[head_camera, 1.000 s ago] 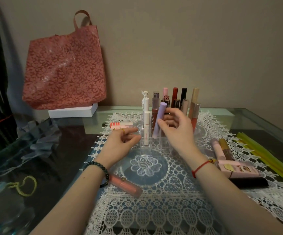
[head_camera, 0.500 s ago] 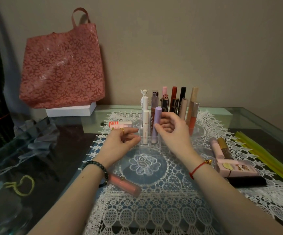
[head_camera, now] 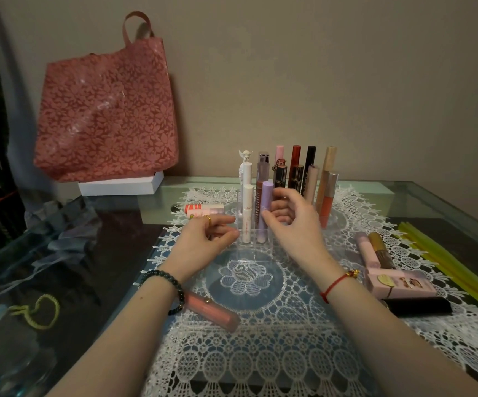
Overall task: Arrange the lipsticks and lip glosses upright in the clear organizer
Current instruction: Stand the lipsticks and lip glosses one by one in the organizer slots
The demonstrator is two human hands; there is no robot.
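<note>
The clear organizer (head_camera: 253,249) stands on a lace runner (head_camera: 260,353) and holds several upright tubes. A lilac tube (head_camera: 265,202) stands in its front row beside a white tube (head_camera: 248,213). My right hand (head_camera: 295,224) has its thumb and fingertips on the lilac tube. My left hand (head_camera: 203,242) pinches the organizer's left front corner with thumb and index finger. Loose items lie flat: a peach gloss (head_camera: 212,310), a red-striped tube (head_camera: 203,210), a pink tube (head_camera: 368,250), a gold-capped tube (head_camera: 379,250) and a black tube (head_camera: 418,306).
A pink box (head_camera: 401,285) lies at the right, with yellow strips (head_camera: 447,259) beyond it. A red patterned bag (head_camera: 109,110) leans on the wall above a white box (head_camera: 120,186). A yellow cord (head_camera: 40,313) lies on the glass table at left.
The lilac tube went from tilted in my right hand to standing upright in a front slot. My left hand stayed at the organizer's corner.
</note>
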